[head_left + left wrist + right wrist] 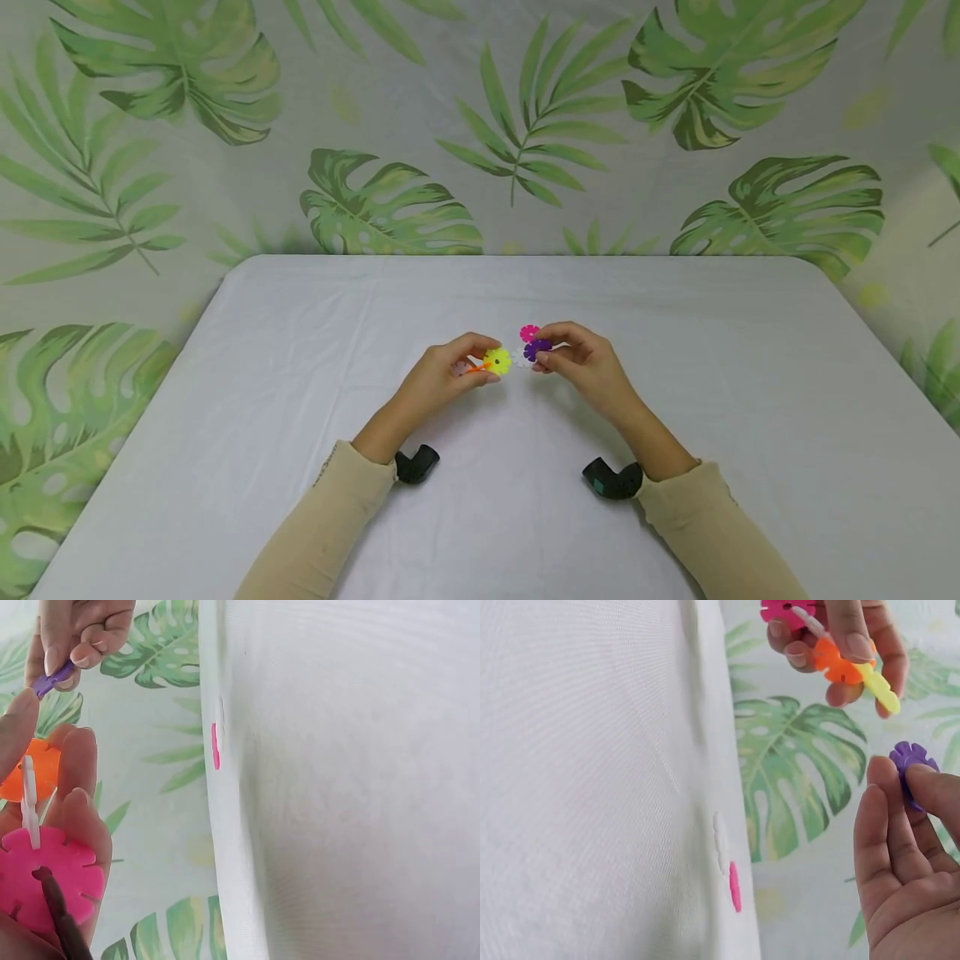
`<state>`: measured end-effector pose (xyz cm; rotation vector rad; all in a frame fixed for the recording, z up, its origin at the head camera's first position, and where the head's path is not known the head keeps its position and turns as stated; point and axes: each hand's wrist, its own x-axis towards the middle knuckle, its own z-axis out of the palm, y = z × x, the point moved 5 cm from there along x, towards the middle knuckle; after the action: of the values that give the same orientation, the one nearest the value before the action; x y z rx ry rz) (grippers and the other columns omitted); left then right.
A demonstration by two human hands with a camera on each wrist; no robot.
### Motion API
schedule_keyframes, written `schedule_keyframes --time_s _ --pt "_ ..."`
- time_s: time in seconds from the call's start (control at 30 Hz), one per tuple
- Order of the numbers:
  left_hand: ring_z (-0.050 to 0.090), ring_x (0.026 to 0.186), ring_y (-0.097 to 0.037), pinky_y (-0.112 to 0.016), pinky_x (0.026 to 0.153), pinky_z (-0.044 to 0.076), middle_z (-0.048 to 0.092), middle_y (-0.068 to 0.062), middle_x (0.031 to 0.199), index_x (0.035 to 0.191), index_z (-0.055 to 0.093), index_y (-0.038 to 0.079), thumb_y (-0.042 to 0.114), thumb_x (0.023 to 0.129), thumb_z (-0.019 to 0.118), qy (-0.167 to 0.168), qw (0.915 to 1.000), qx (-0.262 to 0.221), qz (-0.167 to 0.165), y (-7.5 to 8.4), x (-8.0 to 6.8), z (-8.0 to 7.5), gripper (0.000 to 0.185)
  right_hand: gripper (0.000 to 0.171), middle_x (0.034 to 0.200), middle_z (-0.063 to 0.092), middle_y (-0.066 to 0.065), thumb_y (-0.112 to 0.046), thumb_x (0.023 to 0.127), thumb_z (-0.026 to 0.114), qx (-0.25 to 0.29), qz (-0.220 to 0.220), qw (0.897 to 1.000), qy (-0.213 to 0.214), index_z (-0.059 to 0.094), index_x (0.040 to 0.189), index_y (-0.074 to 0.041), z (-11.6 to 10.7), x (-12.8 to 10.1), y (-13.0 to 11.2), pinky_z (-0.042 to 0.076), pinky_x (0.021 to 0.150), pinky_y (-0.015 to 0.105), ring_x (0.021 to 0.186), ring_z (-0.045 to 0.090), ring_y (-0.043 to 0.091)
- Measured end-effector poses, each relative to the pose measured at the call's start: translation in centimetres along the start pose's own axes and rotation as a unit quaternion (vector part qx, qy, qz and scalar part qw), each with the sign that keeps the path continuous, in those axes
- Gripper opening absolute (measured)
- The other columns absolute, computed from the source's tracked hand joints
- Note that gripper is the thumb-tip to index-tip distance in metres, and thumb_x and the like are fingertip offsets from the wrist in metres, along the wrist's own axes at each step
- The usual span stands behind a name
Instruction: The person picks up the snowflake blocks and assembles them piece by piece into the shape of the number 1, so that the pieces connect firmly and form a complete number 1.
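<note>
My left hand point(441, 368) holds a chain of slotted snowflake discs: a yellow disc point(497, 362) at the end, an orange disc point(837, 661), a white one point(30, 796), a pink disc point(56, 876) and a dark brown disc point(66, 919). Across from it, my right hand point(592, 367) pinches a purple snowflake disc point(911, 761) between thumb and fingers. A small gap parts the purple disc from the yellow one. Beyond the hands, a loose pink disc point(529, 333) and a white disc point(519, 358) lie on the table, the white one partly hidden.
A white cloth covers the table point(480, 517). Behind it hangs a leaf-printed curtain point(405, 108). Black curved devices point(417, 464) protrude at both wrists, beside the beige sleeves point(330, 500).
</note>
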<state>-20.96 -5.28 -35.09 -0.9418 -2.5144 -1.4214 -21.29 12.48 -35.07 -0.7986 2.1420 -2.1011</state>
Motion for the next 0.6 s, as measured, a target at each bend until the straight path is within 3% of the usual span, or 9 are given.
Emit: schedule_keyframes --time_s 0.17,0.6 --pt "0.050 0.081 -0.002 -0.017 0.064 0.043 0.057 0.010 0.091 0.103 0.054 0.019 0.028 0.068 0.065 0.000 1.0000 0.002 0.009 -0.4 0.0 0.3 0.037 0.021 0.090 0.050 0.020 0.008 0.077 0.051 0.006 -0.008 1.000 -0.017 0.049 0.098 0.005 0.6 0.0 -0.4 0.046 0.068 0.036 0.072 0.056 0.031" --pt "0.050 0.082 0.000 -0.017 0.065 0.043 0.057 0.012 0.092 0.103 0.055 0.017 0.019 0.068 0.067 -0.009 0.9997 -0.007 0.020 -0.1 0.0 0.5 0.037 0.018 0.087 0.050 0.025 0.014 0.075 0.049 -0.012 -0.025 0.999 -0.035 0.048 0.093 0.012 1.9 -0.3 -2.1 0.045 0.068 0.038 0.074 0.051 0.043"
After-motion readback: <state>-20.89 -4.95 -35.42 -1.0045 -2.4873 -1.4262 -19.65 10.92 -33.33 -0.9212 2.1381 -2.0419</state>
